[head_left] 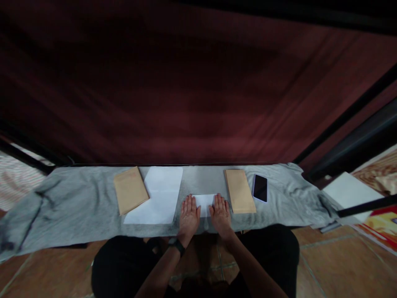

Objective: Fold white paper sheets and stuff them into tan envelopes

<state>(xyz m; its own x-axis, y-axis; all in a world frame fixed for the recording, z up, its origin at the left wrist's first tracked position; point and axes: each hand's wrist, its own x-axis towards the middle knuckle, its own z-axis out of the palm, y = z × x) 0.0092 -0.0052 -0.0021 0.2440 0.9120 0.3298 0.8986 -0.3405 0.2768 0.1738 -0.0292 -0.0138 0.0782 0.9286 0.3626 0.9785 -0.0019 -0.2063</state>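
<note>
A folded sheet of white paper [204, 205] lies on the grey cloth in front of me. My left hand [189, 215] rests flat on its left end, fingers stretched out. On the right end my right hand [221, 213] is laid flat too, thumb pointing inward. The middle of the paper shows between my thumbs, while both ends are covered by my hands. Left of my left hand are larger white sheets [161, 198], partly under a brown envelope [130, 190]. Beside my right hand is a stack of brown envelopes [240, 192].
A phone [260, 188] with a dark screen lies right of the envelope stack. Grey cloth [83, 198] covers the narrow surface, and a dark red panel [192, 103] rises behind it. A white board [352, 192] and a red-yellow package [383, 227] are at far right.
</note>
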